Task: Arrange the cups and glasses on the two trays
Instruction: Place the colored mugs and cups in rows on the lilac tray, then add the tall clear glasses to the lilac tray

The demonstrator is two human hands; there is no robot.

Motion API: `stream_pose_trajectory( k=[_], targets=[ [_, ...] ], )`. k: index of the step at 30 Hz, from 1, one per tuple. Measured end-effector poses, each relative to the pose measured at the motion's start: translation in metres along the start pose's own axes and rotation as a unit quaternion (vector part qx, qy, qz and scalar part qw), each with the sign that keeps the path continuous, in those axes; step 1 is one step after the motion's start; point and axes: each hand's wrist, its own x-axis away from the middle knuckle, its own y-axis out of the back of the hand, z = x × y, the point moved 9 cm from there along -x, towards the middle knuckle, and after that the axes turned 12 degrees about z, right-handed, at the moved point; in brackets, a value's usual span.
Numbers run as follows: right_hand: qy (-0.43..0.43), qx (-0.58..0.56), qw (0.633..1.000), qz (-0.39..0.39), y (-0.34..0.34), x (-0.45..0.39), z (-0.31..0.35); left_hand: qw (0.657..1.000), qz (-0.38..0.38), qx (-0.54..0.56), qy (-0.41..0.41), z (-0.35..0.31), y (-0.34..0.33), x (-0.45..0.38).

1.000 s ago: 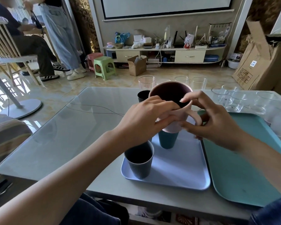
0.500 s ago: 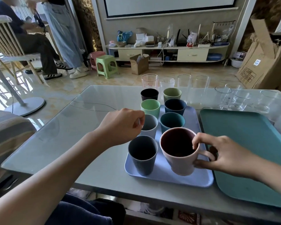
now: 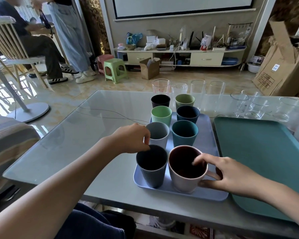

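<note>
A lavender tray (image 3: 214, 195) carries several cups in two rows. Its near right corner holds a pink mug (image 3: 185, 180). My right hand (image 3: 231, 173) grips that mug, with the index finger over the rim and the other fingers around the handle. A dark ribbed cup (image 3: 152, 171) stands to the mug's left. At this cup's far rim, my left hand (image 3: 131, 138) pinches with curled fingers. Behind stand a light grey cup (image 3: 160, 135), a teal cup (image 3: 184, 133), a light green cup (image 3: 161, 115) and a navy cup (image 3: 187, 114). The teal tray (image 3: 266, 161) lies to the right.
A black cup (image 3: 160, 100) and an olive cup (image 3: 184, 100) stand at the lavender tray's far end. Several clear glasses (image 3: 216, 95) line the table's far edge and far right (image 3: 256, 107). Thin wires (image 3: 102, 112) cross the glass tabletop on the left. People sit and stand far left.
The pink mug came down from in front of me onto the lavender tray's near right corner. My left hand let go of it and dropped to the dark ribbed cup's rim.
</note>
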Motion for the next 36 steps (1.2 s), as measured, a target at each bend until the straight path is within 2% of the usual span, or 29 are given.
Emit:
stream_pose_trajectory(
  k=[3,6,9,12,16,20,24,27,31,36],
  targets=[
    [-0.012,-0.010,0.999,0.036,0.002,0.000,0.002,1.000,0.016,0.009,0.008,0.004,-0.002,-0.002],
    [-0.005,-0.091,0.995,0.051,0.012,-0.001,0.001,0.996,0.046,0.076,0.008,0.008,-0.006,-0.002],
    [-0.009,-0.133,0.991,-0.011,0.038,0.000,-0.006,0.979,0.036,0.202,0.017,0.023,-0.004,-0.004],
    [-0.017,-0.167,0.981,-0.095,0.065,-0.003,-0.018,0.953,-0.005,0.292,0.079,0.061,-0.007,-0.006],
    [-0.033,-0.145,0.967,-0.205,0.107,-0.019,-0.044,0.961,-0.062,0.230,0.143,0.107,-0.036,-0.012],
    [-0.032,-0.074,0.969,-0.234,0.148,-0.056,-0.049,0.937,-0.086,0.294,0.168,0.100,-0.097,-0.031],
    [-0.010,0.004,0.975,-0.221,0.186,-0.119,-0.029,0.959,-0.088,0.196,0.183,0.089,-0.125,-0.055],
    [-0.004,0.077,0.975,-0.210,0.204,-0.176,-0.012,0.971,-0.052,0.137,0.187,0.092,-0.134,-0.066],
    [-0.084,0.242,0.956,-0.142,0.200,-0.260,-0.010,0.972,-0.051,0.127,0.191,0.090,-0.138,-0.066],
    [-0.126,0.316,0.938,-0.061,0.181,-0.318,-0.021,0.971,-0.053,0.118,0.199,0.090,-0.140,-0.066]
  ],
)
